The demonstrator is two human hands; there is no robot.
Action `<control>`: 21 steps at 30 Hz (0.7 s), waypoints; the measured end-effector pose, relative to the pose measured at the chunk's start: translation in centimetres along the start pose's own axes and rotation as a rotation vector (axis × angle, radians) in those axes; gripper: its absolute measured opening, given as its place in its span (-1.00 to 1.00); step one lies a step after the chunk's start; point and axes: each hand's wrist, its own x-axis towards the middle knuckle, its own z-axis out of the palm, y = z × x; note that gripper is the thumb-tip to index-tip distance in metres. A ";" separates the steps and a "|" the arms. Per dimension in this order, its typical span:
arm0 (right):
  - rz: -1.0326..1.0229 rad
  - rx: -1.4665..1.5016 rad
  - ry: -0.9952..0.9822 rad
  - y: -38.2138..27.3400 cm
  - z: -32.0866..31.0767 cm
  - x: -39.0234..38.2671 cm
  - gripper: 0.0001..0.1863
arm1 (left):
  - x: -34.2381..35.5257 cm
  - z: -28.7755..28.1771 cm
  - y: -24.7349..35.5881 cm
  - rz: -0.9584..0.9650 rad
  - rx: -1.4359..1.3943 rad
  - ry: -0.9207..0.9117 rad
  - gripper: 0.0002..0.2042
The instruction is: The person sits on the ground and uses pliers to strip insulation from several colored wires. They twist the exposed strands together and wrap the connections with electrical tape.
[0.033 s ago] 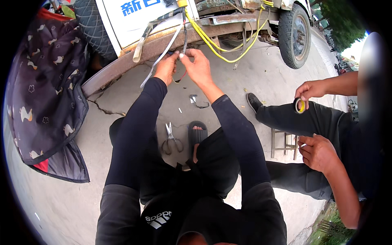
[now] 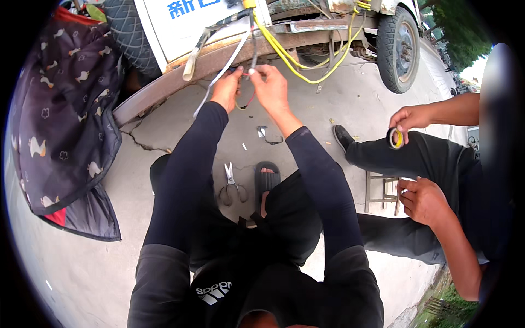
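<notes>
The thin wires (image 2: 251, 100) are located just below the lower edge of the rusty beam (image 2: 158, 94) of the vehicle (image 2: 180, 41), at the lower end of the dark cable (image 2: 254, 48). A red strand loops down beneath the fingers.

Left hand (image 2: 226, 90): thumb and fingers pressed together, apparently pinching the wires; the exact contact is hidden. Right hand (image 2: 269, 90): thumb and forefinger pinching the wires beside the cable end.

Step in hand, as judged: fine finger work at the wire ends, probably joining or preparing them. The next move calls for a firm pinch by one hand while the other works the ends; avoid pulling on the cable.

Adjacent parts: the white cable (image 2: 234, 56) runs down past the left hand; the yellow cables (image 2: 284, 59) loop below the beam's edge, right of the hands.

On the concrete ground (image 2: 306, 150), the scissors (image 2: 231, 182) lie open, beside the sandal (image 2: 267, 185). At the right, the co-worker's hand (image 2: 411, 117) holds a tape roll (image 2: 390, 139), well apart from the wires.
</notes>
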 end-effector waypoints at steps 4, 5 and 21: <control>0.266 -0.087 -0.100 -1.3 -0.6 -0.7 -0.69 | -2.0 -1.7 1.3 -0.016 -0.160 0.083 -0.85; 0.236 -0.100 -0.146 -1.0 -0.3 -1.0 -0.69 | -2.5 -2.3 1.4 -0.026 -0.157 0.064 -0.86; 0.231 0.120 -0.050 5.8 0.6 -3.2 -0.71 | -0.3 1.6 -1.4 0.048 -0.350 0.126 -0.71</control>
